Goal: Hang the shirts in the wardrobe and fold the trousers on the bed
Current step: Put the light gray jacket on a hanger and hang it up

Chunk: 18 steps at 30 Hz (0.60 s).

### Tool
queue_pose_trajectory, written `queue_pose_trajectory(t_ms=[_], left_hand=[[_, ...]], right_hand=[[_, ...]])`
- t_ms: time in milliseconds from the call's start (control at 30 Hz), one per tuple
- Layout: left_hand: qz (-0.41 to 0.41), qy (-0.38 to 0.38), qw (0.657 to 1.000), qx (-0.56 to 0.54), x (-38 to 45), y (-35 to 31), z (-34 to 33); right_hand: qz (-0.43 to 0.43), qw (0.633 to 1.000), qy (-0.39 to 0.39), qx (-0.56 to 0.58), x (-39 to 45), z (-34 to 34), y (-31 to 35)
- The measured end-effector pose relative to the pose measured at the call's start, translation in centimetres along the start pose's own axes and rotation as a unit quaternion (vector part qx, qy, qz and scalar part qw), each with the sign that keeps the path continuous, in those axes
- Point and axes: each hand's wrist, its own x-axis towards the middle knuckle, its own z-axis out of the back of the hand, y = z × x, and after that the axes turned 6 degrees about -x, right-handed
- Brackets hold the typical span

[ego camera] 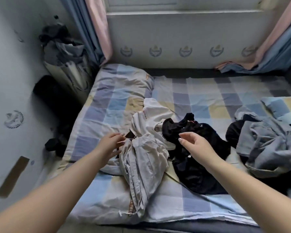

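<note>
Crumpled pale-grey cotton, a light garment (141,148), lies mid-bed on the checked sheet (200,98), with a black garment (196,148) just to its right and a grey-blue heap (265,145) at far right. The left hand (110,145) touches its bunched edge, fingers loosely curled, grip unclear; the right hand (194,145) hovers relaxed, holding nothing. It looks soft and limp, probably best gathered at waistband or collar.

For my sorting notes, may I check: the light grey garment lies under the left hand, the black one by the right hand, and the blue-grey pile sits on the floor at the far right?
Not quite: the head view shows the blue-grey pile on the bed, not the floor. The light grey garment by the left hand and the black one by the right hand are right.
</note>
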Motion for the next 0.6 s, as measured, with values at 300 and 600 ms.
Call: queue_pose_trajectory(t_ms=[300,600], left_hand=[[0.094,-0.072,0.993,0.014,9.3,8.6,2.2],[0.087,-0.045,0.994,0.057,20.7,17.5,3.6]], right_hand=[[-0.067,0.994,0.081,0.000,8.3,-9.6,-5.5],[-0.042,0.987,0.105,-0.112,16.1,-22.0,-10.3]])
